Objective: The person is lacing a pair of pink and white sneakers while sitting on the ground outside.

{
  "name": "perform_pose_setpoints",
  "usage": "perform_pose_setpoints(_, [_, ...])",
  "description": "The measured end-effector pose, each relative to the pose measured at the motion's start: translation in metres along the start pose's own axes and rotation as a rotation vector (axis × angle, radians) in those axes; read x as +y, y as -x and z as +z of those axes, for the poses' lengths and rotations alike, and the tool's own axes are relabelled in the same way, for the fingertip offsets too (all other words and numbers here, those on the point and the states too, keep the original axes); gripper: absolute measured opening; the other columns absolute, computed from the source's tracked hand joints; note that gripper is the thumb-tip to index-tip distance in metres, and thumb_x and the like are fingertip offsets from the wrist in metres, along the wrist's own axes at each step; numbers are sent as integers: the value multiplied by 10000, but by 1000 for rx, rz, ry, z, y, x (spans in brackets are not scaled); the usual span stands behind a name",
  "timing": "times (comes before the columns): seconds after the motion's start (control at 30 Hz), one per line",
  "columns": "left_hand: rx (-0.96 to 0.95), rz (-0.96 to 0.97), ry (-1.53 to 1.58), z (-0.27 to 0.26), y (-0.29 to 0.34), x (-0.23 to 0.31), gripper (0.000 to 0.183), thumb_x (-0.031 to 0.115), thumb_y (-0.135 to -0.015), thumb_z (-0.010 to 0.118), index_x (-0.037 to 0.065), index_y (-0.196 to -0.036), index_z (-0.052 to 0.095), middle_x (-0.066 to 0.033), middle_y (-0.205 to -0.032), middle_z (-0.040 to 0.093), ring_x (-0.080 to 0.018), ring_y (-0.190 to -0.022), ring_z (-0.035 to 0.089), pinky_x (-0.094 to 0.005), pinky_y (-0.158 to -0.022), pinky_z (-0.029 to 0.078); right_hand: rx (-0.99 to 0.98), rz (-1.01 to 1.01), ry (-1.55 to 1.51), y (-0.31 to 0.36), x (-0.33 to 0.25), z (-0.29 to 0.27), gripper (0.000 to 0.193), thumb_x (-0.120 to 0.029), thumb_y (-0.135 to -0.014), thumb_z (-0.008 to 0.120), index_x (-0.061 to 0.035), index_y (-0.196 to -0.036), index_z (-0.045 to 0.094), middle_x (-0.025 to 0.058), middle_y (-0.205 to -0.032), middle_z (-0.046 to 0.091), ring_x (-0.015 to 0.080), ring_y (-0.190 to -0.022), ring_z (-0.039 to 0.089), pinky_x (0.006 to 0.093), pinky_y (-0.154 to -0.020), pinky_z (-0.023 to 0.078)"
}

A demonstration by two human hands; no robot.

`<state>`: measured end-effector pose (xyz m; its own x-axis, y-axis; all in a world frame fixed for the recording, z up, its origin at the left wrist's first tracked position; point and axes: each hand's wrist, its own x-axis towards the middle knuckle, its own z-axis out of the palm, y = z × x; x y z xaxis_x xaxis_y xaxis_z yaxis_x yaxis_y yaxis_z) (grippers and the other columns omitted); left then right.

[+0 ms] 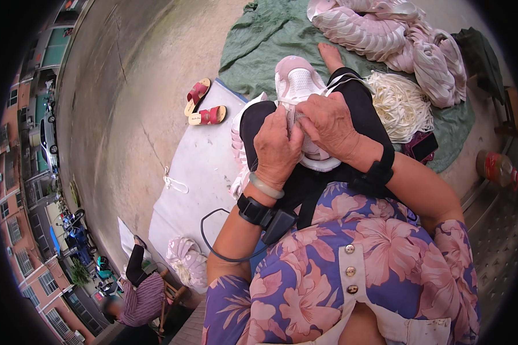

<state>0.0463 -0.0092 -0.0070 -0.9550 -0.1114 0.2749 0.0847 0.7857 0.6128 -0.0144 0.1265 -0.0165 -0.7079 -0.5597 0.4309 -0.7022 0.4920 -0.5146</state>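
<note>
While both hands meet over its lacing, a pink and white shoe point(298, 77) sits in the person's lap between the knees, toe pointing away and heel toward the body. The left hand point(277, 145) is pinched at a white lace point(344, 85) across the shoe's middle; the right hand point(332, 127), fingers bent, is closed on it from the other side. Their fingers cover much of the lacing, so the exact hold of the tips is partly hidden. The toe is rounded, with pale mesh behind it; the lace is flat and trails right over the black trousers point(373, 127).

Just left of the lap lie more pink and white shoes point(240, 146), partly hidden by the leg. To the right, a tangled heap of stringy, cream-white laces point(402, 106) lies beside a dark phone point(423, 148). Beyond a bare foot point(330, 56), a thick bunch of pink and white shoe pieces point(360, 31), overlapping like scales, is piled on a wrinkled green cloth point(250, 49).

On the left, two red sandals point(200, 103) with tan soles lie at the edge of a smooth white sheet point(184, 158), where a loose looped lace point(175, 183) also lies. A black cable point(211, 247) curves by the left forearm, below a smooth pale bangle point(266, 187). Farther off are a clear jar point(496, 168) on the right and, lower left, a seated person in a striped top point(144, 300).
</note>
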Motion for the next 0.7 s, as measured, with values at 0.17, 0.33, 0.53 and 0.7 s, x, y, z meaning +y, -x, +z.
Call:
perform_pose_setpoints(0.17, [-21, -21, 14, 1, 0, -3, 286, 73, -786, 598, -1, -1060, 560, -129, -793, 571, -251, -688, 587, -335, -623, 475, 27, 25, -10, 0, 4, 9, 110, -166, -708, 637, -121, -781, 568, 36, -710, 518, 218, -666, 557, 375, -669, 340])
perform_pose_setpoints(0.33, [17, 110, 132, 5, -5, -9, 199, 30, -810, 541, 5, -1003, 585, -135, -807, 575, -290, -736, 587, -343, -658, 468, 68, 26, -27, 4, 8, 15, 69, -159, -732, 620, -131, -776, 576, 25, -706, 521, 210, -670, 557, 368, -673, 335])
perform_pose_setpoints(0.53, [-53, 110, 62, 10, -8, -8, 259, 41, -750, 515, -8, -997, 576, -158, -796, 573, -326, -761, 579, -395, -672, 471, 125, 17, -3, 6, 16, 24, 28, -148, -752, 599, -134, -770, 583, 19, -695, 521, 205, -693, 554, 366, -670, 334])
perform_pose_setpoints(0.7, [-23, 109, 39, 24, -13, -5, 203, 53, -809, 508, 14, -990, 591, -152, -804, 568, -329, -744, 583, -382, -645, 465, 137, 34, 37, 6, 25, 22, 13, -143, -760, 593, -137, -758, 581, 19, -695, 528, 216, -683, 554, 366, -669, 335])
